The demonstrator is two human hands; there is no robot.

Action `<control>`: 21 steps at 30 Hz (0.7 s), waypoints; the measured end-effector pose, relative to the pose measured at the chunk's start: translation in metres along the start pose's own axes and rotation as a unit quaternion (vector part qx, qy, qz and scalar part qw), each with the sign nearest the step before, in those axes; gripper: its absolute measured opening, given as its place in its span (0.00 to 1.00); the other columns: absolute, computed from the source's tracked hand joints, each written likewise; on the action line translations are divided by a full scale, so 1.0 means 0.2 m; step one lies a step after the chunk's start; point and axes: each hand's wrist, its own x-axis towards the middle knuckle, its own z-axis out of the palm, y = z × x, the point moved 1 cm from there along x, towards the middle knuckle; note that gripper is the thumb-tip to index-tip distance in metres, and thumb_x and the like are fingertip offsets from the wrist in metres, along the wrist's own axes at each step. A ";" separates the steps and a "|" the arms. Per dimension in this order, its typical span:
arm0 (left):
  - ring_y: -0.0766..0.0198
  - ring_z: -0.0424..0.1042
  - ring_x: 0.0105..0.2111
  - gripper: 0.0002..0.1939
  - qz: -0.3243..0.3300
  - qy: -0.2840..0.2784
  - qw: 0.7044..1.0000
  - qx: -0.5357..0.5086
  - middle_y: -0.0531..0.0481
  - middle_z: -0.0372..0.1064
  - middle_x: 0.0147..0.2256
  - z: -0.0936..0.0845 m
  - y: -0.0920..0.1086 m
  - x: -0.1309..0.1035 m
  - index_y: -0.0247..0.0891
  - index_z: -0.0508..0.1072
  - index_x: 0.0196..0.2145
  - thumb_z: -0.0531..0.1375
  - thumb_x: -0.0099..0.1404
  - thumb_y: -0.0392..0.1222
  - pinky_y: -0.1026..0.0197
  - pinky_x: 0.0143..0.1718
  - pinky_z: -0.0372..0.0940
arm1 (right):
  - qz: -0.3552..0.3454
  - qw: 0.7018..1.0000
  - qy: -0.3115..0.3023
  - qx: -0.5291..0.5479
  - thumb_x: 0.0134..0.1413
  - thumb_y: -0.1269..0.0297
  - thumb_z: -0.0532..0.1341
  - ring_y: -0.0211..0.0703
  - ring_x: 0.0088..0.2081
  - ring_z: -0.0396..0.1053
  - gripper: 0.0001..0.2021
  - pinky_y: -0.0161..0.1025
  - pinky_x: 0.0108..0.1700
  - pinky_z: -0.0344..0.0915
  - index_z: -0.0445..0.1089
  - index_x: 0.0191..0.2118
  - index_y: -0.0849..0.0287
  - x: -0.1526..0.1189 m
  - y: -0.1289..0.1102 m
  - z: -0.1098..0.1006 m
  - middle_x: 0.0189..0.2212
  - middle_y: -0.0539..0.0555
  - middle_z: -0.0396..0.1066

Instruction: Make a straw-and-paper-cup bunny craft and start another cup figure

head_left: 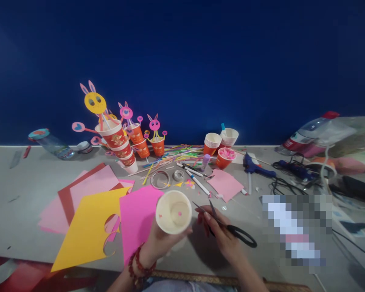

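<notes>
My left hand [164,241] is closed round a paper cup [162,213], whose open mouth faces up toward me. Small pink specks lie inside the cup. A pair of scissors [241,235] with black handles is gripped in my right hand [217,229], its blades parted slightly and pointing toward the cup without touching it. Under and left of the cup lies a magenta paper sheet [138,207], overlapping a yellow sheet [85,219] with round pieces cut out of it. Past the scissors is a pink paper piece [225,184].
Rabbit-faced figures [95,103] stand in decorated cups at the back left. Straws [182,152], markers [197,182] and tape rolls [178,175] lie mid-table. Stacked cups [213,142] stand behind. Rightward are a blue glue gun [257,166], cables and a bottle [307,132].
</notes>
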 end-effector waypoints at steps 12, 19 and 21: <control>0.55 0.80 0.39 0.19 -0.230 0.088 0.932 -0.265 0.41 0.80 0.36 0.18 0.04 0.09 0.32 0.78 0.37 0.61 0.69 0.54 0.58 0.38 0.74 | -0.171 0.980 -0.021 -0.098 0.68 0.56 0.56 0.44 0.26 0.73 0.15 0.37 0.32 0.73 0.79 0.35 0.49 -0.05 -0.17 0.13 0.24 0.49 0.75; 0.53 0.80 0.41 0.20 -0.221 0.033 0.941 -0.255 0.42 0.81 0.40 0.18 0.04 0.07 0.33 0.80 0.41 0.66 0.64 0.55 0.65 0.28 0.71 | -0.134 0.987 0.015 -0.091 0.69 0.53 0.54 0.46 0.29 0.75 0.20 0.37 0.35 0.74 0.76 0.29 0.52 -0.03 -0.19 0.20 0.24 0.51 0.75; 0.53 0.80 0.42 0.19 -0.201 0.026 0.947 -0.249 0.42 0.81 0.41 0.18 0.03 0.07 0.34 0.80 0.41 0.64 0.66 0.55 0.63 0.30 0.73 | -0.115 0.990 0.025 -0.082 0.68 0.50 0.54 0.44 0.27 0.74 0.21 0.36 0.32 0.73 0.75 0.27 0.53 -0.03 -0.19 0.21 0.23 0.50 0.74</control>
